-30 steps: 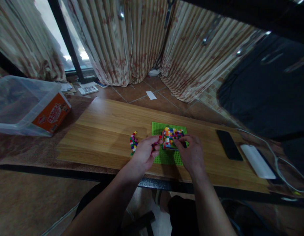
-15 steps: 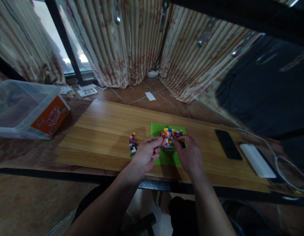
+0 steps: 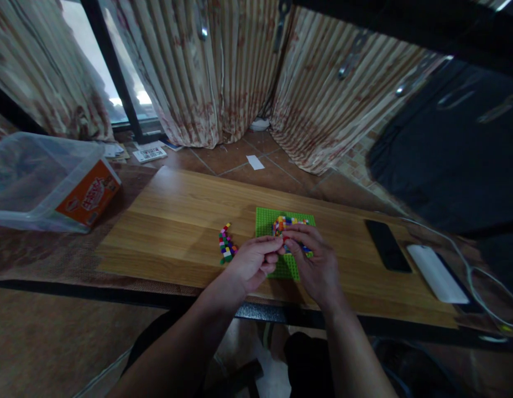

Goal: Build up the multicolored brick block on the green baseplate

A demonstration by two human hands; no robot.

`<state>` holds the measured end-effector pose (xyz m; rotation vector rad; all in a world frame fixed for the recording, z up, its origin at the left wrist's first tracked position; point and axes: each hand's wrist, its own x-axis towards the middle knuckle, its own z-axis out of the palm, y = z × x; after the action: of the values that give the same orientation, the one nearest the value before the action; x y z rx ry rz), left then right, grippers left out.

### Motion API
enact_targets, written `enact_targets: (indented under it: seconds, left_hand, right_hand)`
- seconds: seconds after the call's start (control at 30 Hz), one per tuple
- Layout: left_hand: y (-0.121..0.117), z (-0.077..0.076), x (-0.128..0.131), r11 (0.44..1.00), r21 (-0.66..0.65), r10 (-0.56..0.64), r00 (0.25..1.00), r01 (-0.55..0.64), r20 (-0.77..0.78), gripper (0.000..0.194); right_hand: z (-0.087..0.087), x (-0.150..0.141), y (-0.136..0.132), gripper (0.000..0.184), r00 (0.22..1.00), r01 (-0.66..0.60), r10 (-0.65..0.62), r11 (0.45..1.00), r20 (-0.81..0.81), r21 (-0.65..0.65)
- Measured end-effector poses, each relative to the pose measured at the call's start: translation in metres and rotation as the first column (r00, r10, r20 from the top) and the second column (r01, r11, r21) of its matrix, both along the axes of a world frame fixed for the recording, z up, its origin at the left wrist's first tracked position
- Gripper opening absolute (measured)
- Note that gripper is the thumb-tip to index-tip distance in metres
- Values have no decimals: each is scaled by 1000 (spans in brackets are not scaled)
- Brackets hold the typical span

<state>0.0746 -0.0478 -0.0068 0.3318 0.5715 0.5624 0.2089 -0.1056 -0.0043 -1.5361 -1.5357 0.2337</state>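
Observation:
A small red toy brick (image 3: 286,239) shows between the fingertips of both hands, just in front of a many-coloured block build. My left hand (image 3: 256,260) is closed in a pinch at its left side. My right hand (image 3: 317,260) closes thumb and fingers on it from the right. Behind the fingers, the block build (image 3: 281,221) stands on a green studded baseplate (image 3: 265,218), and much of it is covered by my right hand. Left of my left hand, a curved cluster of small coloured bricks (image 3: 225,243) lies on the wooden board.
The wooden board (image 3: 169,221) bears a black phone (image 3: 388,245) and, beside it, a white device (image 3: 436,273) with a white cable (image 3: 459,251). A clear plastic bin (image 3: 45,182) with an orange label stands at the left. Curtains (image 3: 240,72) hang behind.
My left hand has moved right with the red toy brick. My right hand has shifted left from the build's right side, and its fingers now meet the left hand's at the brick.

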Motion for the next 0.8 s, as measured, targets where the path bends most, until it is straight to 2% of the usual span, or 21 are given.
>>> enact_targets:
  seconds: [0.17, 0.27, 0.37, 0.57, 0.8]
  left_hand:
    - [-4, 5, 5, 985, -169, 44, 998, -36, 44, 13]
    - [-6, 7, 7, 976, -212, 71, 995, -56, 64, 19]
    - [-4, 7, 5, 976, -194, 110, 993, -102, 30, 17]
    - [4, 4, 0, 971, -134, 193, 979, -200, -57, 16]
    - [3, 4, -1, 975, -109, 188, 980, -195, -70, 18]
  right_hand:
    - [2, -7, -1, 16, 993, 66, -72, 995, 97, 71]
    - [2, -8, 0, 16, 984, 88, -106, 989, 145, 123]
    - [1, -2, 1, 17, 987, 115, -128, 986, 101, 121]
    - [-1, 14, -3, 20, 983, 145, -142, 989, 118, -19]
    - [-8, 17, -5, 18, 976, 140, -123, 986, 181, -86]
